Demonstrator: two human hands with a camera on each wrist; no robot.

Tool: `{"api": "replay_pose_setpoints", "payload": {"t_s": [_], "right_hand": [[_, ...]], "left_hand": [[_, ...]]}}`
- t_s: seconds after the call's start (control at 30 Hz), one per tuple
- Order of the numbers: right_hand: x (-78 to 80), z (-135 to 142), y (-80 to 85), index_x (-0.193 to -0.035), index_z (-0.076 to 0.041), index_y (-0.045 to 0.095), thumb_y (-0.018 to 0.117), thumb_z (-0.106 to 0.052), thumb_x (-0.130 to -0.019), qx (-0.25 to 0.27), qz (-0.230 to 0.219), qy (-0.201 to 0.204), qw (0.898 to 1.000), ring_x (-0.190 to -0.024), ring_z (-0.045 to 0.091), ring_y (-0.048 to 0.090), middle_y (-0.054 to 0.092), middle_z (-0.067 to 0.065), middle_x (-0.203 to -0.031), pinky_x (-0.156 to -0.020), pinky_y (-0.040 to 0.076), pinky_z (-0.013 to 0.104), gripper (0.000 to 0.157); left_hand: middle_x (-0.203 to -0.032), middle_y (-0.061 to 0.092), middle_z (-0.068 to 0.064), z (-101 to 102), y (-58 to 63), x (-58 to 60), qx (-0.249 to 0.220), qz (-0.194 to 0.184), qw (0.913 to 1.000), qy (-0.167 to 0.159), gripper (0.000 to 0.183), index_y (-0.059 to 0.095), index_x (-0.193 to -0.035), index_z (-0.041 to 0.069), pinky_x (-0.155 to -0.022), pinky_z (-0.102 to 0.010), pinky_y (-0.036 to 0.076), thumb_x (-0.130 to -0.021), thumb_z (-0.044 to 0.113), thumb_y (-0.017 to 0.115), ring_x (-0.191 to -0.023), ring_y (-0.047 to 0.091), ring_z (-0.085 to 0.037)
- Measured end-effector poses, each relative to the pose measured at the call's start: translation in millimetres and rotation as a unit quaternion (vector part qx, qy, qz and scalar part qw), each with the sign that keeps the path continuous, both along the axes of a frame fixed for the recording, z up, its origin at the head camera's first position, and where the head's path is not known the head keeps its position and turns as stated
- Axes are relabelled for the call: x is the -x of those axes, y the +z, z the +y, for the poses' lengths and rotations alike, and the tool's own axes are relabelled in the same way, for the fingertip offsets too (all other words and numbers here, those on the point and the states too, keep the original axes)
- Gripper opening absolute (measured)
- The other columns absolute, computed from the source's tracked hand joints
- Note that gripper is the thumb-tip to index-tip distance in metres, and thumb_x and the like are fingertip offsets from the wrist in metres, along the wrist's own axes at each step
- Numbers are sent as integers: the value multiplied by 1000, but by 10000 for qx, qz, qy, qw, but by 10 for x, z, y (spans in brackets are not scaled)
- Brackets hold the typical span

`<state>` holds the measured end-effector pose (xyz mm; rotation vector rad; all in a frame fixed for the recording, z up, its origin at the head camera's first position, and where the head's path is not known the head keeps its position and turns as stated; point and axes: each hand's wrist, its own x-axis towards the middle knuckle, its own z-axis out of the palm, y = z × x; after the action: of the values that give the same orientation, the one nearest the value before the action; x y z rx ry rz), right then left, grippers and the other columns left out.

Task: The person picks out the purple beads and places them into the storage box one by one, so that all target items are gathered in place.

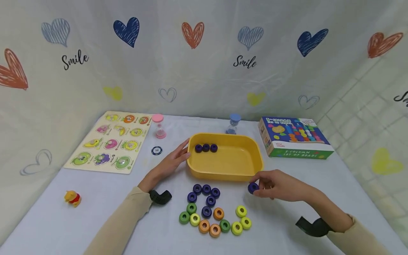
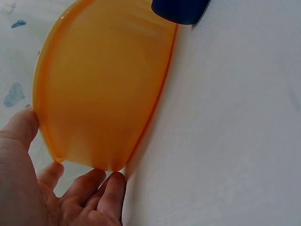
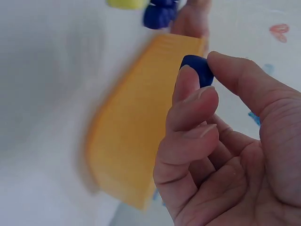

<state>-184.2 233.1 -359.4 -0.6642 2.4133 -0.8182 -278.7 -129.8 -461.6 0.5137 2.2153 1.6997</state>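
A dark blue ring bead [image 1: 253,187] is pinched between the thumb and fingers of my right hand [image 1: 280,185], near the front right corner of the yellow tray [image 1: 229,174]. The same bead [image 3: 200,70] shows at the fingertips in the right wrist view. My left hand [image 1: 169,163] touches the left end of the tray; in the left wrist view its thumb and fingertips [image 2: 113,190] rest against the tray's edge and end wall. Three dark blue beads [image 1: 206,147] sit in a row inside the tray, at its back left.
Several blue, green, yellow and orange beads [image 1: 215,230] lie in a winding line before the tray. Left stand a fruit puzzle board [image 1: 106,143], a pink sand timer [image 1: 160,126], a round chip [image 1: 157,151] and a bear figure [image 1: 72,198]. Behind are a blue timer [image 1: 234,124] and a box [image 1: 294,138].
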Motion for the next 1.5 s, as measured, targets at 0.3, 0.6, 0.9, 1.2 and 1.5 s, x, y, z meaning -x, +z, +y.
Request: {"api": "replay_pose_setpoints", "payload": {"t_s": [0.3, 0.6, 0.9, 1.2, 1.5], "right_hand": [[529, -365, 274, -111, -12, 55, 62, -35, -85, -288, 388, 274, 9985, -60, 18, 55, 60, 3, -72, -56, 49, 29, 36], [1077, -795, 132, -107, -11, 55, 63, -31, -84, -1116, -104, 409, 9929, -65, 23, 61, 65, 5, -79, -59, 50, 29, 31], [1384, -1223, -16, -108, -6, 56, 64, -27, -84, -2045, -487, 860, 9739, -65, 20, 63, 63, 6, -76, -59, 53, 31, 33], [1445, -1550, -82, -96, -3, 61, 65, -22, -83, -1851, -388, 747, 9791, -68, 20, 62, 63, 8, -76, -64, 53, 28, 23], [1474, -1732, -129, -86, -4, 63, 68, -26, -80, -1755, -149, 313, 9839, -69, 20, 63, 63, 9, -74, -63, 53, 25, 23]], "left_hand": [[-142, 32, 8, -34, -15, 32, -28, 5, 10000, -56, 59, 18, -137, 50, -105, -42, 22, -86, 54, 48, -129, 29, -10], [-142, 32, 6, -15, 21, 8, -133, 64, 9998, -92, 59, 18, -139, 47, -105, -41, 23, -88, 50, 48, -128, 30, -10], [-141, 34, 8, -11, -33, 46, -281, 58, 9996, -78, 59, 20, -138, 48, -105, -39, 24, -87, 50, 50, -127, 32, -7], [-142, 32, 6, -15, -35, 61, -274, 41, 9995, -167, 59, 18, -139, 47, -105, -38, 24, -89, 49, 48, -128, 31, -8], [-143, 31, 6, -17, -28, 68, -231, 9, 9995, -197, 60, 16, -139, 46, -105, -37, 24, -88, 49, 48, -128, 30, -8]]}}
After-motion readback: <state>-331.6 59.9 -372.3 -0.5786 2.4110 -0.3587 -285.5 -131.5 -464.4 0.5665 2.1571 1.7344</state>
